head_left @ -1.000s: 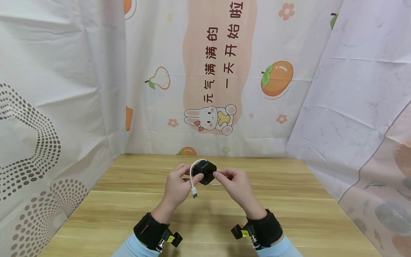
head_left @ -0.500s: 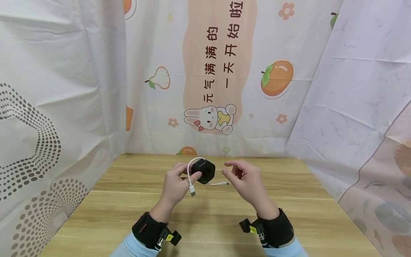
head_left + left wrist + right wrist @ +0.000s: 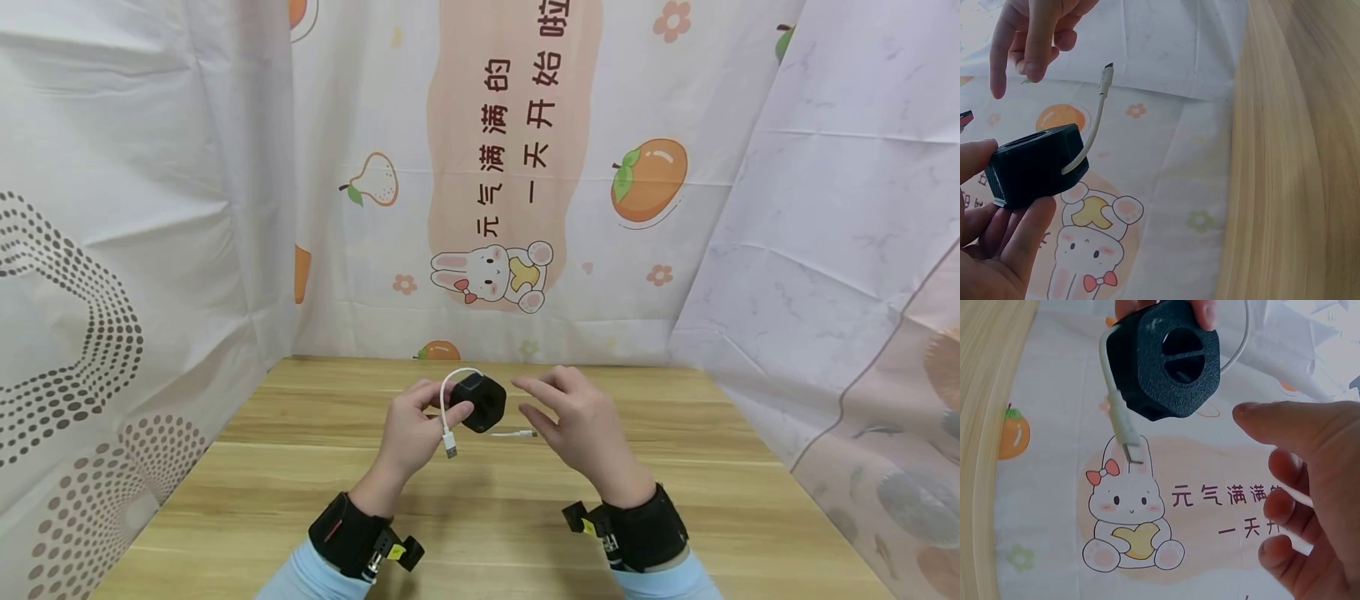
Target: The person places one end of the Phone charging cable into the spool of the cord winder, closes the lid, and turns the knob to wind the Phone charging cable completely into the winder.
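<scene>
My left hand (image 3: 411, 427) grips a black hexagonal cable winder (image 3: 483, 402) between thumb and fingers, up above the table. A round opening with a bar across it shows on its face in the right wrist view. Out of the winder comes a white USB cable (image 3: 443, 408). One end, with a USB-A plug (image 3: 450, 446), loops over the left thumb side and hangs down. The other end, a short piece with a small plug (image 3: 1132, 442), sticks out toward the right. My right hand (image 3: 581, 421) is just right of the winder, fingers apart and holding nothing.
A wooden table (image 3: 480, 525) lies beneath both hands. White printed cloth (image 3: 360, 275) hangs behind it, with more cloth on the left and right sides. Each wrist wears a black strap (image 3: 647, 527) with a small camera.
The right hand has let go at the winder's face, drawn back to the right and spread its fingers. The small plug end now shows. The left hand and winder have hardly moved.
</scene>
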`<state>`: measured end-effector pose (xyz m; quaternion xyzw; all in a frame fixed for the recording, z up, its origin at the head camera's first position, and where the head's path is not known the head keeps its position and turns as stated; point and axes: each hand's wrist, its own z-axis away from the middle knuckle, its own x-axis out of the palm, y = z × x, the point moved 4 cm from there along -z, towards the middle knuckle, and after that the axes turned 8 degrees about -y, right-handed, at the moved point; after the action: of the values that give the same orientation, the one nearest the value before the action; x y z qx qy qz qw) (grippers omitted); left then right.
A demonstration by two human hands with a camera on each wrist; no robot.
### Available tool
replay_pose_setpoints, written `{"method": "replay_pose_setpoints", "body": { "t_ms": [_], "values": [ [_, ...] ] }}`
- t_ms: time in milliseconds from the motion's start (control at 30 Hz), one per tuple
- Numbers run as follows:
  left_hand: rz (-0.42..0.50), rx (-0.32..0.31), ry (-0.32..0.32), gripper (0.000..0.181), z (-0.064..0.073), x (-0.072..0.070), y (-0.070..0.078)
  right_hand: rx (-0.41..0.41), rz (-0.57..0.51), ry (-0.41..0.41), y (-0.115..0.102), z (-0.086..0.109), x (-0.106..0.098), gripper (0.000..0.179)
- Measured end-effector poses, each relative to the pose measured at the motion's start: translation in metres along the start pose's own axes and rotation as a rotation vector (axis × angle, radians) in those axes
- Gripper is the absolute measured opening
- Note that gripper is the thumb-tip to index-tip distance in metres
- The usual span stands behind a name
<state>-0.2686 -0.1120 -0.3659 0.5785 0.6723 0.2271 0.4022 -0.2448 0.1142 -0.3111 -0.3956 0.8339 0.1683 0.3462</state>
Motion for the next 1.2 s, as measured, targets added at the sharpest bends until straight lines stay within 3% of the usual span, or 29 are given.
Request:
{"method": "replay_pose_setpoints", "body": {
  "t_ms": [233,400,833,1067,1200],
  "values": [
    [-0.031,-0.046,-0.043,0.023,0.0,0.004,-0.001,-0.165,0.024,0.033,-0.006,-0.002,0.008,0.037],
    [-0.044,-0.063,-0.052,0.023,0.001,0.005,-0.002,-0.213,0.012,0.028,-0.01,-0.003,0.018,0.023],
    [-0.021,-0.099,-0.128,0.02,0.001,0.01,0.001,-0.22,0.023,-0.047,-0.01,0.002,0.039,0.021],
    [0.024,-0.105,-0.18,0.016,0.003,0.008,0.031,-0.18,0.032,-0.042,-0.01,0.002,0.04,0.016],
    [0.037,-0.129,-0.194,0.016,0.003,0.007,0.033,-0.153,0.044,-0.043,-0.009,0.002,0.04,0.017]
  ]
}}
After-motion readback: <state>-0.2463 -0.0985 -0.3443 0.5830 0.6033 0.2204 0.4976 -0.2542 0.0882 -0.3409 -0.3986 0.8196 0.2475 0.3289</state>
